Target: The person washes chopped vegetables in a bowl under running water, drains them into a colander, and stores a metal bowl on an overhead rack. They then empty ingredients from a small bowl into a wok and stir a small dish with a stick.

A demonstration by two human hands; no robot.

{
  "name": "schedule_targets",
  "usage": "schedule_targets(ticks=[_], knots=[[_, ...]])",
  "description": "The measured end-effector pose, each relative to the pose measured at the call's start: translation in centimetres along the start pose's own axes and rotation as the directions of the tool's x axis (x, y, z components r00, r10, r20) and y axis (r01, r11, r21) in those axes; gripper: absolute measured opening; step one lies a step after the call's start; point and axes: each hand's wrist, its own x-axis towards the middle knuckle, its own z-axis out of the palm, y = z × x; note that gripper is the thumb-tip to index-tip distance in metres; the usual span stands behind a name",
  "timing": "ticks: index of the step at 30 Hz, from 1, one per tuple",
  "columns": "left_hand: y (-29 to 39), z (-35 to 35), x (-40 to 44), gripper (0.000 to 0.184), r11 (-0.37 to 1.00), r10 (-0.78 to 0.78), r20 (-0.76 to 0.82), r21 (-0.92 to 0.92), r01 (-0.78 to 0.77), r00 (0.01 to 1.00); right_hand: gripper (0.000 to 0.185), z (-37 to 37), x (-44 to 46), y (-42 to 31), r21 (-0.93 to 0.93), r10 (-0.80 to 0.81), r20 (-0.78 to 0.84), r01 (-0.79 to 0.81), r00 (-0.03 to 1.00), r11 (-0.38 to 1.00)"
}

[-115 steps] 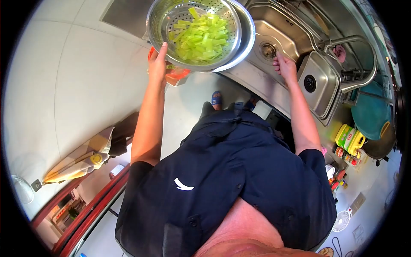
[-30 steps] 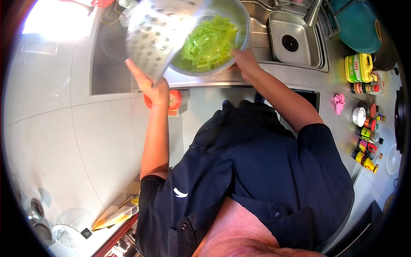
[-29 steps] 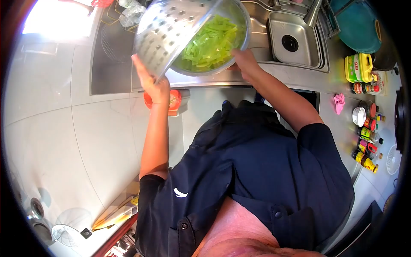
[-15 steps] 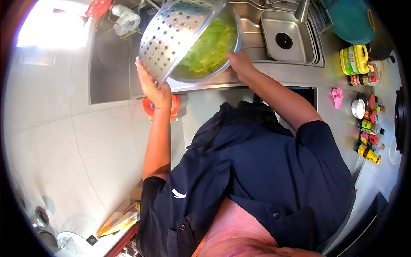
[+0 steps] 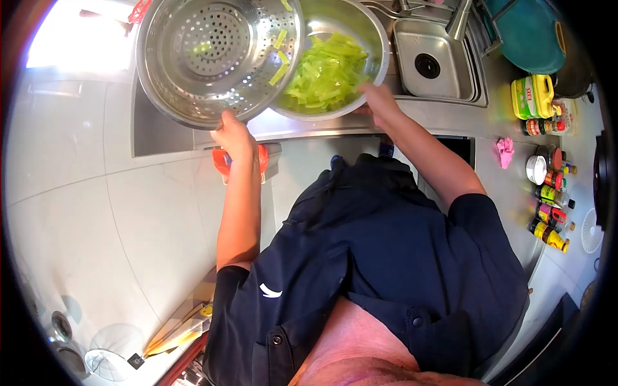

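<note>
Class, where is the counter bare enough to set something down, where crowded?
Bare grey counter lies between the rectangular steel sink and the crumpled pink cloth, also between the right navy sleeve and the colourful bottles. Crowded: around the yellow plastic jug.

Colander [image 5: 168,55]: shiny metal, perforated. Bowl [image 5: 331,16]: smooth, glossy metal. Greens [image 5: 328,74]: glossy. Sink [image 5: 412,42]: satin metal. Shirt [image 5: 386,244]: matt cloth. Jug [image 5: 531,96]: plastic.

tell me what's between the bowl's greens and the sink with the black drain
The wall and rim of the bowl, then a narrow strip of steel, in the head view.
</note>
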Motion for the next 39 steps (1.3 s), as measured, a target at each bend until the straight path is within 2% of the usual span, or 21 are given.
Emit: schedule_targets(ticks=[1, 2, 4, 6, 9, 13, 14, 17, 20, 26, 29, 34, 36, 39], knots=[[-0.3, 0.3, 0.1, 0.031, 1.000, -0.007, -0.026, -0.024, 0.006, 1.000, 0.035, -0.4, -0.2, -0.1, 0.020, 0.017, 0.002, -0.018, 1.000, 1.000], [-0.4, 0.4, 0.3, 0.031, 0.999, -0.016, -0.014, -0.034, 0.015, 1.000, 0.035, -1.0, -0.3, -0.4, 0.041, 0.030, -0.007, -0.030, 1.000, 0.999], [1.1, 1.7, -1.5, 0.034, 0.970, -0.204, -0.059, -0.151, 0.193, 0.977, 0.036, -2.9, -0.1, 0.1, 0.019, 0.032, -0.055, -0.031, 0.998, 0.999], [-0.7, 0.4, -0.4, 0.040, 0.920, -0.362, 0.048, -0.141, 0.365, 0.931, 0.034, -5.2, -0.5, 0.2, 0.038, -0.018, -0.083, 0.021, 0.996, 0.999], [0.4, 2.8, -3.2, 0.038, 0.843, -0.480, 0.099, -0.225, 0.489, 0.872, 0.034, -9.5, -1.7, -1.1, 0.027, 0.032, -0.171, -0.028, 0.985, 0.999], [0.0, 3.1, -4.9, 0.031, 0.774, -0.583, 0.134, -0.206, 0.598, 0.801, 0.034, -16.3, -2.9, -1.2, 0.049, 0.021, -0.209, -0.011, 0.978, 0.999], [-0.4, 3.1, -5.2, 0.031, 0.771, -0.588, 0.132, -0.207, 0.602, 0.798, 0.034, -17.9, -3.3, -1.4, 0.059, 0.004, -0.226, 0.009, 0.974, 0.998], [-1.3, 3.3, -6.1, 0.027, 0.754, -0.617, 0.140, -0.178, 0.633, 0.775, 0.036, -22.9, -3.5, -2.5, 0.001, 0.058, -0.348, -0.062, 0.936, 0.998], [-1.6, 3.8, -6.6, 0.027, 0.736, -0.639, 0.149, -0.165, 0.656, 0.754, 0.036, -25.5, -4.3, -4.9, 0.038, 0.055, -0.377, -0.044, 0.924, 0.998], [-2.2, 5.8, -8.8, 0.035, 0.747, -0.640, 0.114, -0.138, 0.650, 0.760, 0.035, -32.1, -0.2, -6.6, -0.017, 0.079, -0.443, -0.096, 0.893, 0.995], [-2.9, 6.8, -10.1, 0.040, 0.733, -0.656, 0.114, -0.138, 0.665, 0.746, 0.034, -34.7, 2.1, -7.2, -0.087, 0.084, -0.370, -0.124, 0.925, 0.989], [-1.9, 8.6, -10.3, 0.043, 0.753, -0.639, 0.107, -0.115, 0.648, 0.762, 0.033, -35.9, 5.6, -8.2, -0.106, 0.154, -0.347, -0.202, 0.925, 0.974], [-2.1, 9.2, -10.9, 0.044, 0.749, -0.645, 0.109, -0.108, 0.654, 0.757, 0.036, -37.4, 6.7, -7.3, -0.096, 0.151, -0.246, -0.179, 0.958, 0.979], [-2.1, 9.9, -11.6, 0.045, 0.755, -0.641, 0.115, -0.086, 0.651, 0.759, 0.043, -37.3, 6.0, -7.7, -0.139, 0.109, -0.232, -0.144, 0.967, 0.980]])
